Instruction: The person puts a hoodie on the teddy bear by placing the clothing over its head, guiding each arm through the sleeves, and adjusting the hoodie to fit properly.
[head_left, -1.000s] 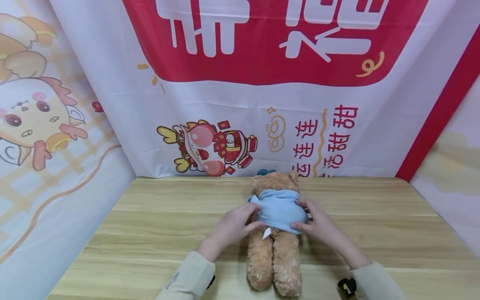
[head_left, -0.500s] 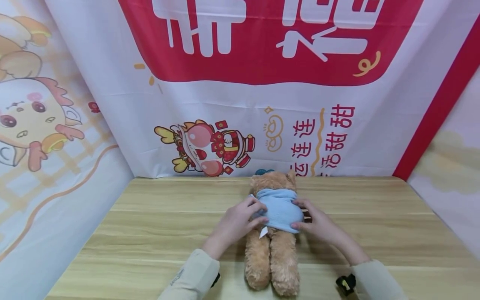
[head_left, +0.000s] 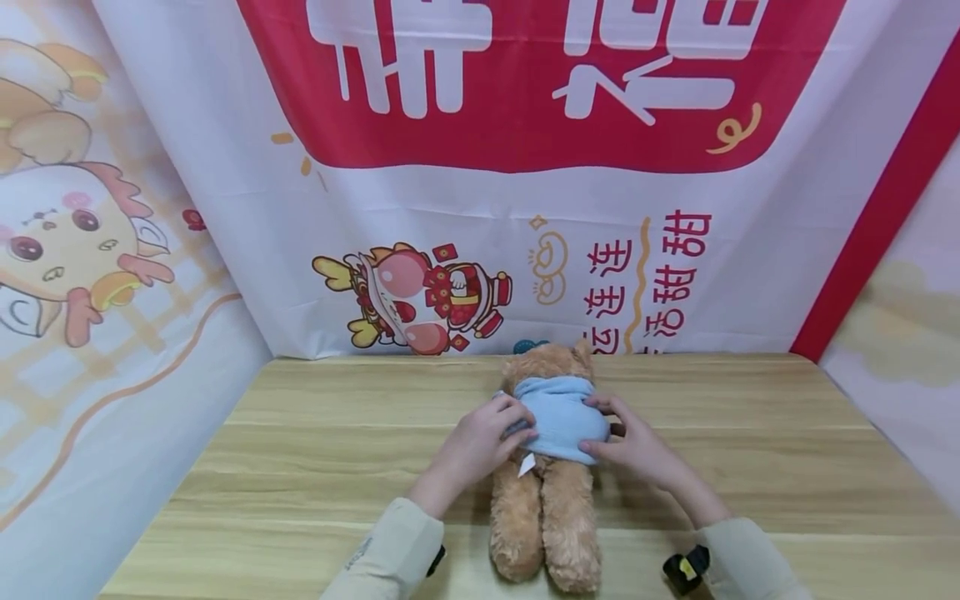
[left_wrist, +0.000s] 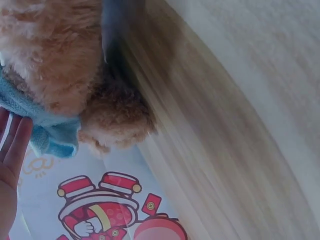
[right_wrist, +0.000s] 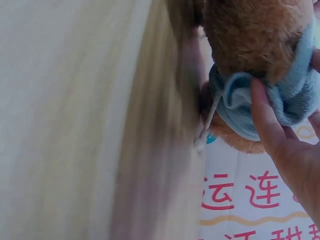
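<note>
A light-brown plush teddy bear (head_left: 546, 533) lies lengthwise on the table, head toward the back wall and legs toward me. Its face does not show. A light-blue shirt (head_left: 564, 425) covers its torso, with a small white tag (head_left: 527, 465) just below the hem. My left hand (head_left: 480, 437) pinches the shirt's left side between curled fingers and thumb. At the right side, my right hand (head_left: 633, 437) grips the cloth, thumb near the hem and fingers higher up. In the right wrist view, a drawstring (right_wrist: 212, 117) hangs from the rolled shirt edge (right_wrist: 237, 90).
The wooden table (head_left: 337, 433) extends to both sides of the bear. Behind it hangs a white and red printed cloth (head_left: 450, 196), meeting the table's back edge near the bear's head. Another patterned cloth (head_left: 150, 400) covers the left side.
My left hand has moved slightly right and farther onto the shirt, its fingers bunching the cloth at the side. The right hand stays at its side; the bear has barely moved.
</note>
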